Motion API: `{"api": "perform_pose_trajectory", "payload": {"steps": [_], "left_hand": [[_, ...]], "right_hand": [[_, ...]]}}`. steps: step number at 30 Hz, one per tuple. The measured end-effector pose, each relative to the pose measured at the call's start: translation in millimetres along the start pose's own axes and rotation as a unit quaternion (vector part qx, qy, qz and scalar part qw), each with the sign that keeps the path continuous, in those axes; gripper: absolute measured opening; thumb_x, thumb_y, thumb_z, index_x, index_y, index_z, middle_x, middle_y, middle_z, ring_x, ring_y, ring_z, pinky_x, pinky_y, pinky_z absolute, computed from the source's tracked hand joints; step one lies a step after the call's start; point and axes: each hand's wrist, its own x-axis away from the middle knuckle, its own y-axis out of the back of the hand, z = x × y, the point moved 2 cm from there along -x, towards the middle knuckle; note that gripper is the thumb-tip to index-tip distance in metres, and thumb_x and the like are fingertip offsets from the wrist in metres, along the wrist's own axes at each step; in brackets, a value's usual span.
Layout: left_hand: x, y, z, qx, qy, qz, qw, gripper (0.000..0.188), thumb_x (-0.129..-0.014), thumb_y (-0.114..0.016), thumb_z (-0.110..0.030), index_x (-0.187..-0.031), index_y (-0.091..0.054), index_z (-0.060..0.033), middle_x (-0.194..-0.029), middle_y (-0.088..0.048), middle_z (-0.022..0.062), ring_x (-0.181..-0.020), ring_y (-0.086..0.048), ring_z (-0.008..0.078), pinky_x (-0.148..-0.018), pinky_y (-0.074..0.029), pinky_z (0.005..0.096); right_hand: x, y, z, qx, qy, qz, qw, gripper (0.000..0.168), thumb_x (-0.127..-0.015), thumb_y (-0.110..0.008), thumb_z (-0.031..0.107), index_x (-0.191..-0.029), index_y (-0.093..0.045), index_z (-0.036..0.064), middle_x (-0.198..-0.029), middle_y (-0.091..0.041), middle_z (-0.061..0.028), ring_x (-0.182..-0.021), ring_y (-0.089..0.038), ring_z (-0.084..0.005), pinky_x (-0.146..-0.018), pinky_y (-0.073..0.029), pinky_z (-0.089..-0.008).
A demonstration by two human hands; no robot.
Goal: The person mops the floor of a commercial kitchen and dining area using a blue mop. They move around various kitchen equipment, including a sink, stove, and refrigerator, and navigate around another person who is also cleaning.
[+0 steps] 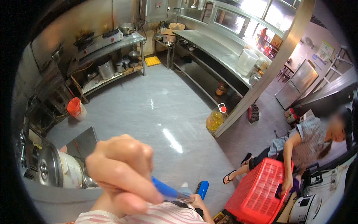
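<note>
Close to the camera, my left hand [120, 168] is closed around the blue grip at the top end of a long handle [165, 188]. Lower down, my right hand [198, 203] holds the handle's metal pole, with something black at its wrist. Just beyond my right hand, a blue brush head with dark bristles [204, 189] rests on the grey floor; the handle's far end is hidden, so its link to the brush cannot be told. Part of a striped shirt shows below both hands.
At right, a person [307, 140] bends over, holding a tilted red plastic basket [260, 187]. An oil jug [214, 120] stands by the metal post [251, 92]. Steel worktables [207, 44] line the back. A red-and-white bucket [78, 109] and a large lidded pot [50, 165] stand at left.
</note>
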Motion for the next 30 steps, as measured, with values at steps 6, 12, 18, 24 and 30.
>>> {"api": "perform_pose_trajectory", "payload": {"steps": [6, 12, 18, 24, 30], "left_hand": [[-27, 50, 13, -0.214, -0.002, 0.016, 0.977, 0.029, -0.079, -0.059, -0.034, -0.065, -0.06, -0.0087, -0.06, -0.045, -0.0002, -0.042, -0.039, 0.007, -0.037, -0.035, 0.0171], [-50, 97, 54, -0.518, 0.092, -0.042, 0.849, 0.038, -0.081, -0.052, -0.039, -0.065, -0.05, -0.0055, -0.059, -0.034, -0.0004, -0.049, -0.03, 0.007, -0.044, -0.026, 0.018], [-62, 111, 87, -0.719, 0.431, -0.019, 0.545, 0.026, -0.057, -0.061, -0.02, -0.076, -0.056, -0.0021, -0.068, -0.039, 0.0015, -0.055, -0.033, 0.0092, -0.048, -0.024, 0.0211], [105, 190, 110, -0.468, 0.857, 0.11, 0.186, 0.054, -0.057, -0.068, -0.054, -0.078, -0.063, -0.0047, -0.067, -0.06, 0.0172, -0.062, -0.06, 0.0284, -0.062, -0.048, 0.0369], [207, 191, 111, -0.257, 0.948, -0.066, 0.177, 0.043, -0.068, -0.065, -0.045, -0.073, -0.063, -0.0021, -0.061, -0.058, 0.01, -0.051, -0.055, 0.0191, -0.05, -0.044, 0.0318]], "right_hand": [[-123, 42, 60, 0.082, 0.088, 0.06, 0.991, 0.014, -0.063, -0.058, 0.011, -0.067, -0.054, -0.001, -0.055, -0.041, -0.019, -0.051, -0.034, -0.0147, -0.049, -0.039, -0.0344], [-262, 92, 91, 0.118, 0.146, 0.09, 0.978, 0.014, -0.064, -0.058, 0.014, -0.069, -0.058, 0.001, -0.065, -0.054, -0.0218, -0.06, -0.053, -0.0328, -0.057, -0.043, -0.0394], [-399, 85, 143, 0.194, 0.167, 0.224, 0.94, 0.014, -0.065, -0.056, 0.017, -0.073, -0.062, 0.006, -0.071, -0.058, -0.0207, -0.072, -0.057, -0.0366, -0.062, -0.046, -0.0439], [-445, -35, 182, 0.23, 0.374, 0.301, 0.846, 0.02, -0.058, -0.064, 0.02, -0.072, -0.062, 0.006, -0.072, -0.06, -0.0177, -0.071, -0.059, -0.0341, -0.064, -0.047, -0.0422], [-461, -30, 170, 0.228, 0.377, 0.541, 0.717, 0.019, -0.064, -0.06, 0.016, -0.082, -0.059, 0.007, -0.082, -0.06, -0.0135, -0.082, -0.058, -0.0314, -0.066, -0.046, -0.0418]]}}
